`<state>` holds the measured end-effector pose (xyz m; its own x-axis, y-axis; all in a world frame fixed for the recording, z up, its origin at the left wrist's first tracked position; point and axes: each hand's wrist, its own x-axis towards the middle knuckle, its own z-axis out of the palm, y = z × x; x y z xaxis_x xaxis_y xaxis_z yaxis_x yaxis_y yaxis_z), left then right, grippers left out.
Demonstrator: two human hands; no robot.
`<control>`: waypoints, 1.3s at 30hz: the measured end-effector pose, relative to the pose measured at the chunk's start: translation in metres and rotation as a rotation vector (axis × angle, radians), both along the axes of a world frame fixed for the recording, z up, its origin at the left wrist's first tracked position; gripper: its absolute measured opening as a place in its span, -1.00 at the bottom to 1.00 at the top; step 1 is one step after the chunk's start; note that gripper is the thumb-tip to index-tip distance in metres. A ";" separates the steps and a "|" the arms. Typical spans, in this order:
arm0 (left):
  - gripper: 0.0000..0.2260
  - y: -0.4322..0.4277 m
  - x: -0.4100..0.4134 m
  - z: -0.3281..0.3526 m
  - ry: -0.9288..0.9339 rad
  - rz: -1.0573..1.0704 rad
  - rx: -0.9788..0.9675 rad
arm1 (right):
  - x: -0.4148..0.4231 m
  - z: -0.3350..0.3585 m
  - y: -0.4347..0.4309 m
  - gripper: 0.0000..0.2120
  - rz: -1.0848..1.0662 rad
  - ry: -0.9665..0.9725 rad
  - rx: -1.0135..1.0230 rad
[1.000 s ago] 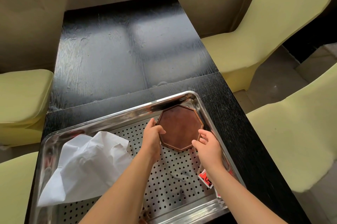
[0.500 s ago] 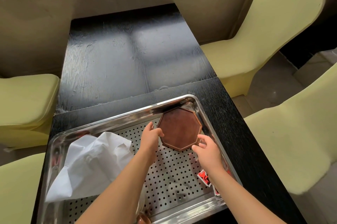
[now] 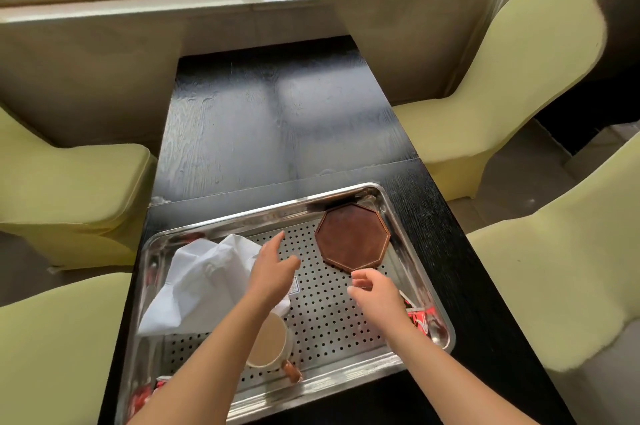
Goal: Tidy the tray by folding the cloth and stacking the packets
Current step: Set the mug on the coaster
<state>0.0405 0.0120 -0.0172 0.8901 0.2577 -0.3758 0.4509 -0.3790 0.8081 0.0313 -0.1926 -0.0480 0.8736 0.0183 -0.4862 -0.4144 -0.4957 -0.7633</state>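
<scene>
A steel tray [image 3: 426, 272] with a perforated floor lies on the black table. A crumpled white cloth [image 3: 204, 282] fills its left side. Red packets [image 3: 420, 319] lie at the tray's right edge, more red packets [image 3: 145, 398] at its near left corner. A brown octagonal coaster [image 3: 351, 237] sits in the far right corner. My left hand [image 3: 273, 268] hovers open over the tray beside the cloth, fingers stretched forward. My right hand [image 3: 374, 289] hangs just in front of the coaster with loosely curled fingers, holding nothing.
A cream cup [image 3: 268, 345] with a brown handle stands in the tray under my left forearm. A small white label [image 3: 292, 286] lies on the tray floor. Yellow-green chairs [image 3: 502, 85] flank the black table [image 3: 277, 119]; a window sill runs along the back.
Both hands have let go of the coaster, which now lies in the far right corner. My left hand moved left toward the cloth; the right drew back. The camera tilted up.
</scene>
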 end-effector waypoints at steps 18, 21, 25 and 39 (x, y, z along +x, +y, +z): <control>-0.53 0.046 -0.204 -0.058 0.112 0.116 0.219 | -0.109 -0.004 0.077 -0.78 0.499 -0.141 -0.364; -0.52 0.042 -0.213 -0.072 0.163 0.087 0.276 | -0.110 -0.008 0.080 -0.83 0.488 -0.125 -0.352; -0.53 0.041 -0.213 -0.082 0.188 0.037 0.375 | -0.111 -0.009 0.076 -0.80 0.437 -0.138 -0.272; -0.54 0.027 -0.197 -0.095 0.325 0.010 0.553 | -0.015 0.026 0.003 -0.86 0.032 -0.235 -0.184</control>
<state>-0.1565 0.0388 -0.1124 0.7497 0.4984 -0.4353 0.6457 -0.6950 0.3163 0.0158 -0.1895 -0.0224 0.9631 -0.0223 -0.2684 -0.2192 -0.6441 -0.7328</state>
